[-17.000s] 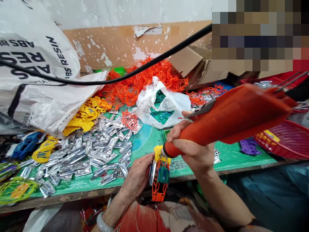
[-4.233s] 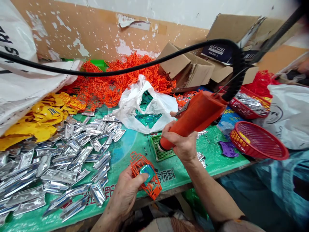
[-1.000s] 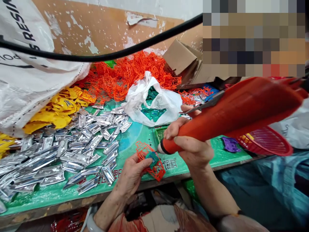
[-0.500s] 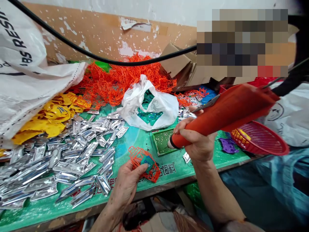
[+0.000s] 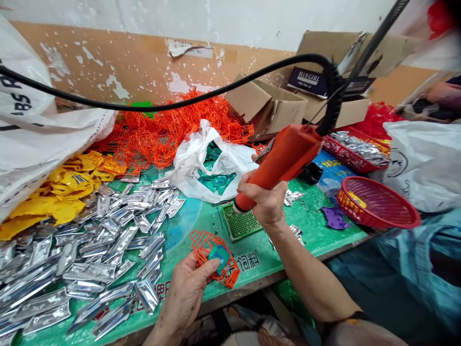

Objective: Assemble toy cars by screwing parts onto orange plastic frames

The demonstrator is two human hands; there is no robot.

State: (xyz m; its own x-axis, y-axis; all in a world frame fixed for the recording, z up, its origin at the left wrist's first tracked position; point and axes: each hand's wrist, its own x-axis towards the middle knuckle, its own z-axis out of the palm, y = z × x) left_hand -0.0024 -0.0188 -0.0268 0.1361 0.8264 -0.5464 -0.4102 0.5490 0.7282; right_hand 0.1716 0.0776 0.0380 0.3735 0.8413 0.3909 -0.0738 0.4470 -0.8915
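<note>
My left hand [image 5: 187, 283] pinches an orange plastic frame [image 5: 203, 242] with a small teal piece [image 5: 220, 257] lying on it, the thumb on top. My right hand [image 5: 266, 199] is wrapped round a red powered screwdriver [image 5: 284, 156], its black-ringed tip pointing down and left. Beneath that tip sits a green tray full of small holes [image 5: 243, 228]. Behind the tray, a white plastic bag [image 5: 187, 161] stands open with teal pieces [image 5: 218, 180] inside. Shiny metal pieces [image 5: 118, 235] are heaped on the green tabletop [image 5: 194, 216] to the left.
Orange frames [image 5: 162, 129] are piled by the wall, yellow parts [image 5: 72, 187] at left. A black cable [image 5: 144, 106] hangs across the view. At right are a red basket [image 5: 382, 202], a purple piece [image 5: 334, 217] and another basket of metal parts [image 5: 360, 149]. Cardboard boxes [image 5: 284, 108] stand behind.
The screwdriver in my right hand has lifted off the tray and swung more upright, to the left. The view has turned right. My left hand still holds the frame and teal piece.
</note>
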